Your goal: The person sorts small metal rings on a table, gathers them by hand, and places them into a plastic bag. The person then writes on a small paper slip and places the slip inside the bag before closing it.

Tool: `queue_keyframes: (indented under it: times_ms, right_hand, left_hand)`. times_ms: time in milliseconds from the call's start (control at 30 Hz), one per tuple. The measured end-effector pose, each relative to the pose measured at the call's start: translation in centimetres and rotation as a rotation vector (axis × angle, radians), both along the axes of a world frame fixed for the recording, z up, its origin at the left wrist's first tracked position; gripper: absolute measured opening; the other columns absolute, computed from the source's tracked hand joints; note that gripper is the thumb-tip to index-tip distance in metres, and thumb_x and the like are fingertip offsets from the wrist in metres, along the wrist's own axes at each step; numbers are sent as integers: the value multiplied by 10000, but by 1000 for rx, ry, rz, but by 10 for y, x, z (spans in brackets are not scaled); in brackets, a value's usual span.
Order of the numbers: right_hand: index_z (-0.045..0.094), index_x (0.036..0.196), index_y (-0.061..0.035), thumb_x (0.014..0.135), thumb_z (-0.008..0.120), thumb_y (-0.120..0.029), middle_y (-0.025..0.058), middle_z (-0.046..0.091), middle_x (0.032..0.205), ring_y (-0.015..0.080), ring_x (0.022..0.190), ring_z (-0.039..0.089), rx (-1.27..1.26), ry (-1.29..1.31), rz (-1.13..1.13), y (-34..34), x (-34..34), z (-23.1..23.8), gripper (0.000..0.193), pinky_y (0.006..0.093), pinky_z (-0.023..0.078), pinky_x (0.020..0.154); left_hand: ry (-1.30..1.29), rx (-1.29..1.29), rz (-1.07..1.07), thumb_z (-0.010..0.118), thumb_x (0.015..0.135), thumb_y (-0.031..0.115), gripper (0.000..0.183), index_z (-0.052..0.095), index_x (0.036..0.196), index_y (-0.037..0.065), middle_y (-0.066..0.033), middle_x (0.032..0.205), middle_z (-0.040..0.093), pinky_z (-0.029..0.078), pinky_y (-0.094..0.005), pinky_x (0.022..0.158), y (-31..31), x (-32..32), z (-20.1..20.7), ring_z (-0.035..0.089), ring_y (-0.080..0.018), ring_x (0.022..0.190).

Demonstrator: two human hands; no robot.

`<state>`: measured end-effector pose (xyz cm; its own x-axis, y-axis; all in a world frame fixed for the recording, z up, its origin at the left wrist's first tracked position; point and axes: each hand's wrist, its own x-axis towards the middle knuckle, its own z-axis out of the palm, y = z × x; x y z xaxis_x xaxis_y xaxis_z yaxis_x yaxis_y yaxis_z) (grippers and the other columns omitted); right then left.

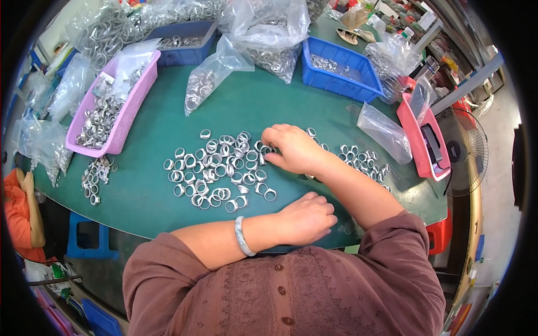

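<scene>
Many silver-coloured metal rings lie in a loose pile on the green tabletop. At the pile's right edge is my right hand, thumb and fingertips pinched around a ring. My left hand rests near the table's front edge, its fingers curled under. Whatever it may hold is hidden. A pale bangle circles my left wrist. More rings are spread to the right of my right forearm, which covers some of them.
Left stands a pink basket of rings, with a small heap before it. Blue bins and plastic bags of metal parts line the back. At right are a clear empty bag, a pink basket and a fan.
</scene>
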<state>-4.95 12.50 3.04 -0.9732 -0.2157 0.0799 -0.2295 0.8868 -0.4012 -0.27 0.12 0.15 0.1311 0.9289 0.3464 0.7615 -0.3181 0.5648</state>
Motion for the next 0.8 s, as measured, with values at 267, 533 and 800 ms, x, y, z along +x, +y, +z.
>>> queue_keyframes:
  times_ms: [267, 533, 800]
  right_hand:
    - [550, 950, -70, 697, 691, -164, 84, 584, 904, 284, 923, 548, 312, -142, -7, 20, 11, 18, 304, 403, 392, 806]
    - [591, 1061, -58, 719, 724, -268, 118, 551, 1024, 301, 1007, 506, 18, 68, 119, -3, -2, 0, 423, 415, 399, 863]
    - [607, 929, -63, 708, 657, -120, 89, 554, 981, 286, 988, 504, 87, -46, 53, 5, 0, 3, 234, 403, 406, 845]
  left_hand:
    - [12, -28, 9, 646, 774, 197, 211, 641, 941, 69, -68, 851, 572, 408, -380, 848, 0, 0, 2, 550, -248, 880]
    - [-3, 8, 4, 648, 772, 191, 213, 638, 945, 69, -66, 839, 563, 409, -382, 845, 1, 0, -2, 546, -247, 868]
    - [-16, -3, -2, 645, 774, 184, 213, 637, 951, 64, -68, 846, 562, 407, -382, 846, -1, 0, 0, 543, -251, 866]
